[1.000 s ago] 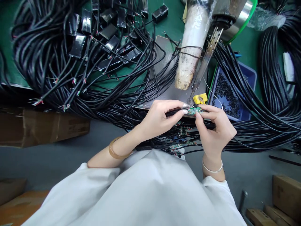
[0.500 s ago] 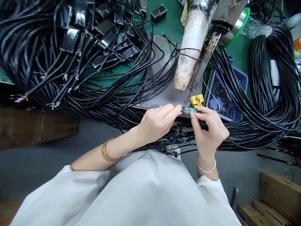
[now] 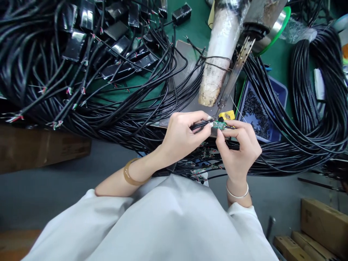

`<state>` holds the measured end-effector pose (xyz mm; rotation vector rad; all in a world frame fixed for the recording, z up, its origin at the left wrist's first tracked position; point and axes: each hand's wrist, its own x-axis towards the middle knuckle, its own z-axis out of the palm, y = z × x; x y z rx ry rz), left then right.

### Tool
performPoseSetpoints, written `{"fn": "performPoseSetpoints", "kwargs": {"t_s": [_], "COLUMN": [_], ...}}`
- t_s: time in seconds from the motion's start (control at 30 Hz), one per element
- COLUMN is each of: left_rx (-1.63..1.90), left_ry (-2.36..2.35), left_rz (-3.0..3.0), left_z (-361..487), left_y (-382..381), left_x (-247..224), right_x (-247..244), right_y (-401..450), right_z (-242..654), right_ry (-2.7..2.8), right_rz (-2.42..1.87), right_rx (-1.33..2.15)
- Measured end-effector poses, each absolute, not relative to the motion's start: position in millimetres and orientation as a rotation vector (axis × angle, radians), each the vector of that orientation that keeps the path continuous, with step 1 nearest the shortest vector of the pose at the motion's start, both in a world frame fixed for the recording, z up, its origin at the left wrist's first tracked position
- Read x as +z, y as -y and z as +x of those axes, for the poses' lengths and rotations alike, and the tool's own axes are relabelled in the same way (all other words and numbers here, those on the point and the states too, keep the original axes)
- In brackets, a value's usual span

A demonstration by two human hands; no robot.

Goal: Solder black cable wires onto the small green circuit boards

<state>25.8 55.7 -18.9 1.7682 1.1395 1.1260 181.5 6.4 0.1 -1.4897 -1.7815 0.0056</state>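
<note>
Green circuit board (image 3: 219, 125) is held between two hands at the front edge of a grey plate (image 3: 191, 106), just in front of a small yellow piece (image 3: 227, 115). The left hand (image 3: 179, 134) has its grip closed in a pinch on black cables (image 3: 199, 125) at the board's left end; the right hand (image 3: 241, 143) pinches the board's right part between thumb and forefinger.

Beneath the plate, the worktop (image 3: 199, 30) is green and crowded. Cable bundles (image 3: 122, 117) sprawl across its left side among glossy black blocks (image 3: 74, 45), with a thick coil (image 3: 297, 72) on the right. A soldering iron (image 3: 235, 78) slants down toward the board, beside a white-wrapped tube (image 3: 214, 69) with a scorched-looking end. A blue tray (image 3: 282, 90) of tiny black pieces (image 3: 254, 107) sits partly under cables, and a green-rimmed spool (image 3: 284, 23) stands behind. More boards (image 3: 199, 170) lie among cables nearer the person's pale clothing (image 3: 163, 224).

Below, cardboard boxes (image 3: 323, 224) stand at both sides of the grey floor (image 3: 108, 152).
</note>
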Motion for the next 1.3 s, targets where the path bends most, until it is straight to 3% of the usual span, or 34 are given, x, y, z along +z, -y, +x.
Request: {"fn": "performPoseSetpoints", "kwargs": {"t_s": [0.37,0.87,1.03,1.17,1.3], "left_rx": [1.216,0.920,0.784,0.619,0.460], "left_ry": [-1.114,-1.142,-0.907,-0.709,-0.648], "left_rz": [1.803,1.583,1.372,1.182,1.211], "left_z": [24.7,22.8,18.4,5.1,-9.1], "left_y": [-58.2,-59.1,-58.3,-53.8,-41.1], "left_x": [-12.7,-10.8,-9.6,-11.5,-16.2], "right_x": [3.9,3.1,2.2,3.4,8.7], "right_y": [-10.0,-2.1,1.2,13.3,32.2], "right_z": [176.9,181.2,179.5,178.4,188.0], "right_ry": [1.788,1.862,1.798,1.754,1.843], "right_rz": [-1.492,-1.511,-1.453,-1.407,-1.419], "right_rx": [-0.094,-0.084,-0.100,0.053,0.454]}}
